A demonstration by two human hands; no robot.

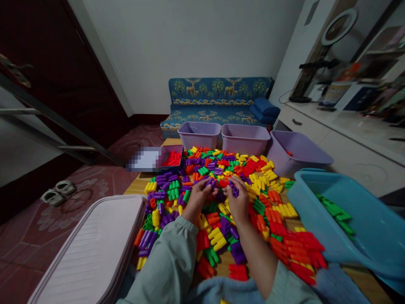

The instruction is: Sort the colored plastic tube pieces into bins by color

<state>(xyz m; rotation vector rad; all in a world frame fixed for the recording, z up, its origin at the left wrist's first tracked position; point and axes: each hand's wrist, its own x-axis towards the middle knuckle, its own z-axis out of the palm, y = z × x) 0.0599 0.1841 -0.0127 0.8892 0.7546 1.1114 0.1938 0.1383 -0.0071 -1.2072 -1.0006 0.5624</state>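
Observation:
Over the middle of a wooden table, my left hand [200,195] is closed on a purple plastic building piece [211,182] held at its fingertips. Close beside it, my right hand [238,197] grips another purple plastic building piece [234,191], whose round open ends show. The two held pieces are apart. Beneath and around both hands lie many loose bullet-shaped plastic pieces in yellow [217,239], red [238,272], green [174,191], purple [147,240] and orange, several joined in rows.
Lilac bins [200,136] line the table's far side. At right stands a blue bin [335,245] with green pieces inside. A dark box [172,157] holds red pieces at the far left. Stacked pale lids [91,249] lie at left. A patterned sofa [218,101] stands beyond.

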